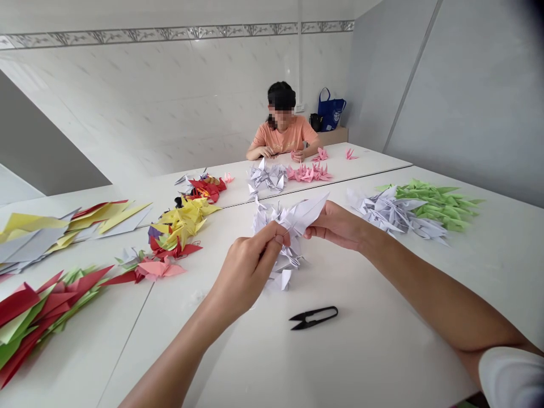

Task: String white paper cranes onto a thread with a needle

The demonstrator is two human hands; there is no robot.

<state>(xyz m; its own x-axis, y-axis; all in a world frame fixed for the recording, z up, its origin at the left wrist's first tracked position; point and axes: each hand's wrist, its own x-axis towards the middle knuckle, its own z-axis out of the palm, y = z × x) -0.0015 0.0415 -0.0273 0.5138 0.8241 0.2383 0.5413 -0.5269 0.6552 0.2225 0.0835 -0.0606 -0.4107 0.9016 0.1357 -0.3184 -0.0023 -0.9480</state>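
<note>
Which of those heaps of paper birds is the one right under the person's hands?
The white paper cranes below the left hand and right hand, not the other white heap further right, which lies against the green cranes.

Nothing can be read anywhere. The blue fabric tote bag (331, 111) against the far wall bears a small white printed emblem (337, 117) on its front, too small and blurred to make out.

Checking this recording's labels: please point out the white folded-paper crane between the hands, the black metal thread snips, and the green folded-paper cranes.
White folded-paper crane (308, 215): head view, on its raised pointed wing.
Black metal thread snips (317, 320): head view, on the lower handle arm.
Green folded-paper cranes (437, 207): head view, on the pile's middle.
</note>
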